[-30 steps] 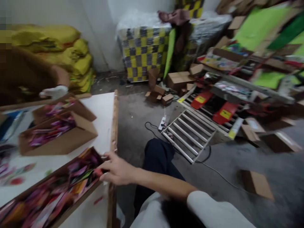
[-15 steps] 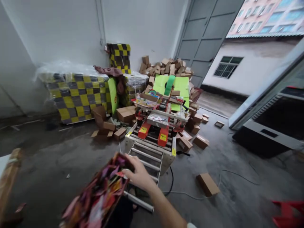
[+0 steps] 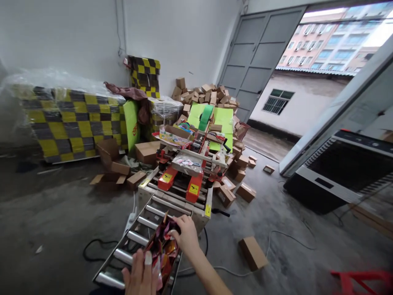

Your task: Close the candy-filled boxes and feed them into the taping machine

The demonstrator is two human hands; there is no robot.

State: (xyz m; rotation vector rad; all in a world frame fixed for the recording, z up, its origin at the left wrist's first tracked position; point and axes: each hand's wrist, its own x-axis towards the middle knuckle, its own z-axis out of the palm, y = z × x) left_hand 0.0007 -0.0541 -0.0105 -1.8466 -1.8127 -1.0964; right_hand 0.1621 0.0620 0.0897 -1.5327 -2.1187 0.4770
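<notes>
gone from the white table's edge, where it sits a second earlier, the open carton (image 3: 175,255) now lies over the right side of the roller frame (image 3: 147,222), its long sides running roughly along the frame. its underside is hidden, so how fully it rests on the rollers cannot be told. colourful packets (image 3: 166,258), mostly red, pink and orange, fill it.

the right hand (image 3: 186,235) is clamped on the carton's far end, thumb inside over the packets and fingers over the rim. the left hand (image 3: 139,272), out of sight half a second ago, is now at the carton's near left side, its fingers stretched out and close together, with a pale wrap on one fingertip. whether it presses or grips the side cannot be told.

just beyond the frame stands a taping machine (image 3: 187,164) with two orange-red blocks (image 3: 194,186) bearing yellow labels, and a green tape roll (image 3: 205,117) above. a power strip (image 3: 130,221) lies on the floor beside the frame's left edge. a closed brown box (image 3: 253,254) lies on the floor to the right, near a pale cable (image 3: 227,268). behind the machine rises a heap of small cartons (image 3: 211,96).
</notes>
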